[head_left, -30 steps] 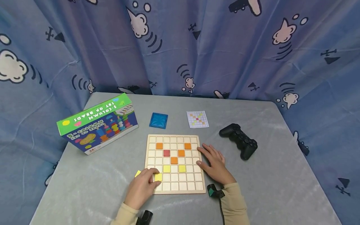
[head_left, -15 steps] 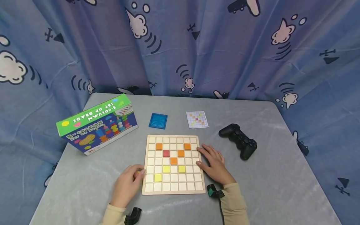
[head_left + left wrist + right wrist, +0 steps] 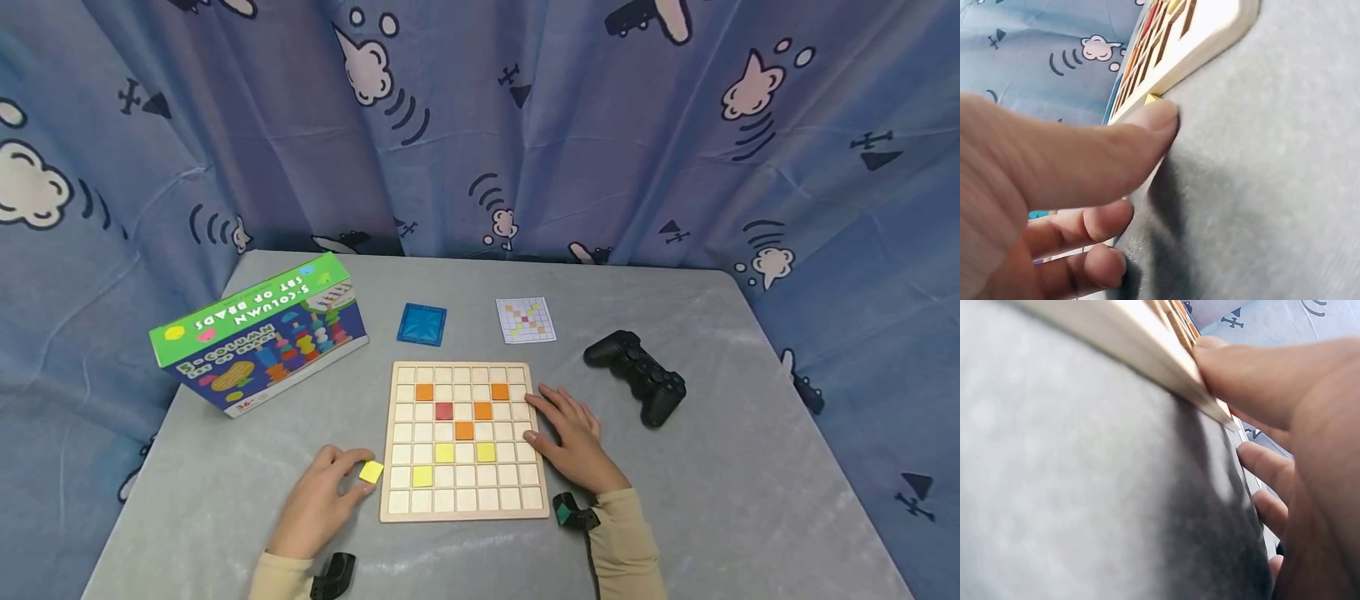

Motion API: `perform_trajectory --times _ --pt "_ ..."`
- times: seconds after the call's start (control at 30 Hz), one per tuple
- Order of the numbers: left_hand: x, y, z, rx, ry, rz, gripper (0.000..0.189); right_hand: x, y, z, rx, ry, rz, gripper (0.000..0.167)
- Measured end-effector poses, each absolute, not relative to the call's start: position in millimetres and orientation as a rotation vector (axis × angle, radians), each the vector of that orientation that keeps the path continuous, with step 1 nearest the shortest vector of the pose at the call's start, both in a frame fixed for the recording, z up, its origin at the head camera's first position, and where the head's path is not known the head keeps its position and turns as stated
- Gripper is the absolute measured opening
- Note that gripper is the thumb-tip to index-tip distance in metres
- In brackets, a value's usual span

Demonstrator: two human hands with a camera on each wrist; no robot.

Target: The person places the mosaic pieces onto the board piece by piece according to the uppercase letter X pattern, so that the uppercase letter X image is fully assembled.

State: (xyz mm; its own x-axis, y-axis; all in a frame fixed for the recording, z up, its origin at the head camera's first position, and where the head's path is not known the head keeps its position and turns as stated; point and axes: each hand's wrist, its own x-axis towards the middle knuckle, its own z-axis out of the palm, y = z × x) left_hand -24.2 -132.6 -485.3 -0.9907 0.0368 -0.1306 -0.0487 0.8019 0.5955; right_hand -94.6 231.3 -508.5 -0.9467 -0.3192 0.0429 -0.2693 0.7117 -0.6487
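My left hand [image 3: 317, 504] is at the left side of the wooden grid board [image 3: 487, 498], with its thumb and index fingertips at opposite sides of a yellow square tile [image 3: 371, 472]. In the left wrist view, the thumb [image 3: 1104, 150] hides most of that yellow tile [image 3: 1152, 98]. Relaxed fingers of my right hand [image 3: 577, 442] rest at the board's right edge, with the thumb on the rim in the right wrist view. Several orange and yellow tiles and one red tile [image 3: 444, 411] lie in the board's cells; a yellow tile [image 3: 422, 476] sits in the lower left.
Behind the board lie a blue packet [image 3: 422, 324] and a printed pattern card [image 3: 526, 320]. A black game controller [image 3: 636, 377] is to the right. A green and blue toy box [image 3: 262, 342] stands at the left, and a patterned curtain [image 3: 450, 167] hangs behind the table.
My left hand has let go of the yellow tile in the board's lower left and moved left off the board to another yellow tile, now between its fingertips. The right hand has stayed put.
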Motion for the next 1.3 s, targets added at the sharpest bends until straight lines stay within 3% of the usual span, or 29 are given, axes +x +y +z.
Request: perform_trajectory --times 0.4,0.63,0.9,1.3 --pt "-32 -126 -482 -0.185 2.83 1.029 0.028 -95 232 -509 -0.477 2.834 -1.054 0.059" --pt "-38 -111 -473 -0.057 2.89 1.272 0.022 -95 233 -509 -0.469 2.825 -1.046 0.058" --pt "-52 -75 -454 -0.03 2.569 1.649 0.03 -95 233 -510 -0.475 2.829 -1.053 0.058" --pt "-67 -7 -473 0.415 2.507 1.428 0.025 -95 232 -509 -0.451 2.848 -1.014 0.058"
